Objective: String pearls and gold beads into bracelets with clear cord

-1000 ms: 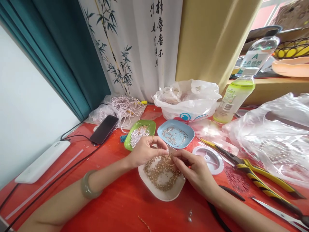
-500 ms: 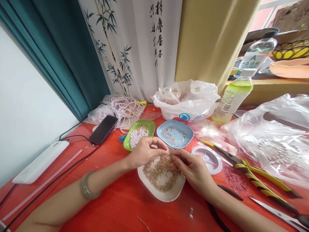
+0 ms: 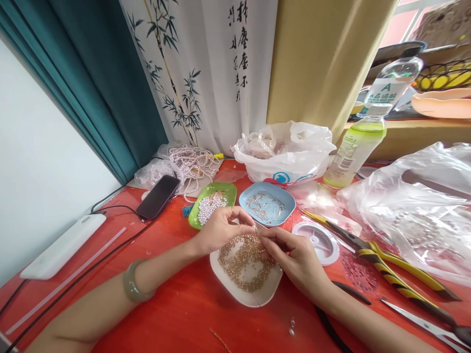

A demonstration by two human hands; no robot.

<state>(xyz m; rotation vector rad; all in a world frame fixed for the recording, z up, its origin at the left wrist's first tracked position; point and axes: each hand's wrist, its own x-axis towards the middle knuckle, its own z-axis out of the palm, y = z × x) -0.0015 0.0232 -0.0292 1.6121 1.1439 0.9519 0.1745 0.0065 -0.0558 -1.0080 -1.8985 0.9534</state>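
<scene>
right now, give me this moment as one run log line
left hand: pinching small white bead | right hand: close beside it, hold unclear | below: white rounded-square dish, small gold beads | beyond: blue rounded-square dish

A green "A" stands above smaller blurred characters on the label (image 3: 385, 93) of the bottle (image 3: 370, 131) near the counter's (image 3: 165, 294) far edge. Black characters, 塵 among them, run down the white curtain (image 3: 217, 68).

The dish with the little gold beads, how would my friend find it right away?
On the red table, find the person's left hand and right hand. Partly beneath them is the white dish. Unlike the green dish and blue dish behind it, it's white, with many tiny gold beads spread inside.
</scene>
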